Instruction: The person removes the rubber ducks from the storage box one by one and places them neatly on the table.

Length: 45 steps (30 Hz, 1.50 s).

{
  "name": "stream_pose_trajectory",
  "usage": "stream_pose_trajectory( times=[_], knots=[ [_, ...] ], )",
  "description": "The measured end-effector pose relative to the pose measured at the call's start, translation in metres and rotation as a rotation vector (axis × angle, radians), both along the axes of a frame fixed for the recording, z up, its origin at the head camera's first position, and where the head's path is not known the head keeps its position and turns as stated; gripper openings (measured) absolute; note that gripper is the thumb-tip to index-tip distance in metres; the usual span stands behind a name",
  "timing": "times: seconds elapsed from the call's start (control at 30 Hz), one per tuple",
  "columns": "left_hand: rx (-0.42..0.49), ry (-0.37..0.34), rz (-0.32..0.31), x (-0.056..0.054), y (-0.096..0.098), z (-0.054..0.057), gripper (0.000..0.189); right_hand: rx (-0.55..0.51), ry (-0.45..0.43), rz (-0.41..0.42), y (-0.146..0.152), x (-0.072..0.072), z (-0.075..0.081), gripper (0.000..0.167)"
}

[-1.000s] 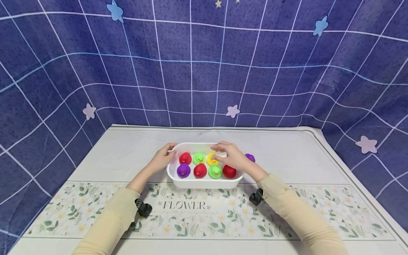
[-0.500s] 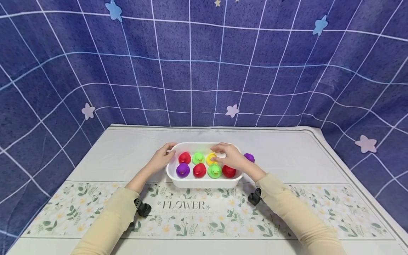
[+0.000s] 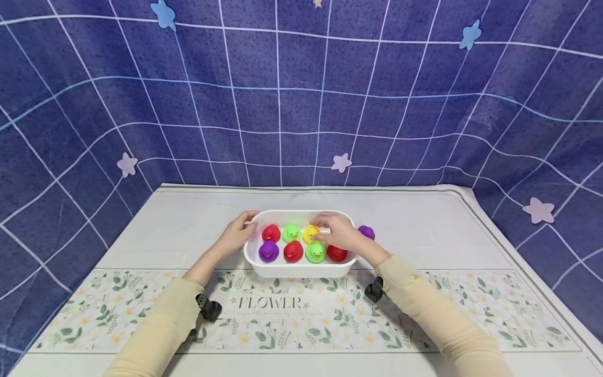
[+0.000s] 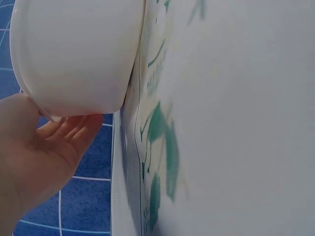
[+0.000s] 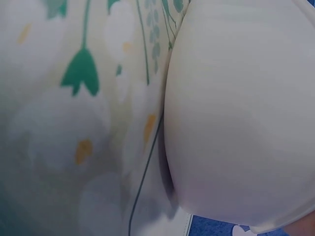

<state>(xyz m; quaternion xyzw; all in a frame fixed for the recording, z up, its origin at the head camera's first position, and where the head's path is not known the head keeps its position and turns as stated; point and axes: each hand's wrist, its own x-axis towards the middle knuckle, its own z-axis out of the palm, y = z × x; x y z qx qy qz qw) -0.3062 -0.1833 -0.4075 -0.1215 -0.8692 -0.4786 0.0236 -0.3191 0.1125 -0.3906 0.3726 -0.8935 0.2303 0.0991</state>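
Observation:
A white oblong tub (image 3: 301,270) holds two rows of small rubber ducks. My left hand (image 3: 235,233) grips the tub's left end, its thumb at the rim; in the left wrist view its fingers (image 4: 83,130) reach behind the white wall. Over the right part of the tub, my right hand (image 3: 341,231) has thumb and fingertips curled about a yellow duck (image 3: 310,233), which is partly covered. Below that hand sits a red duck (image 3: 336,254), next to a light green duck (image 3: 315,252). The right wrist view shows mostly the tub's outer wall (image 5: 236,118).
Also in the tub are a purple duck (image 3: 268,251), another light green duck (image 3: 291,233) and two more red ones. Outside its right end lies a purple duck (image 3: 366,232). A flower-print cloth (image 3: 301,319) covers the table, and a blue curtain (image 3: 301,120) hangs behind.
My right thumb and fingertips have drawn slightly closer about the yellow duck. The left hand stays on the tub. The whole view has shifted a little.

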Motion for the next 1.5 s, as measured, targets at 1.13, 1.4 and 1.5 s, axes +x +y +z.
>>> stream_pose_trajectory(
  times=[1.13,1.4,1.5],
  knots=[
    [0.003,-0.001,-0.015,0.0015,-0.0015,-0.0029,0.038,0.022,-0.036,-0.043,-0.0011,0.0012,-0.0031,0.032],
    [-0.012,0.001,-0.015,-0.0008,-0.0028,-0.0036,0.040,-0.029,-0.063,-0.027,0.0003,0.0020,0.0001,0.033],
    [-0.009,0.001,-0.015,-0.0015,-0.0030,-0.0035,0.042,-0.080,-0.090,-0.017,0.0004,0.0019,0.0007,0.032]
  ],
)
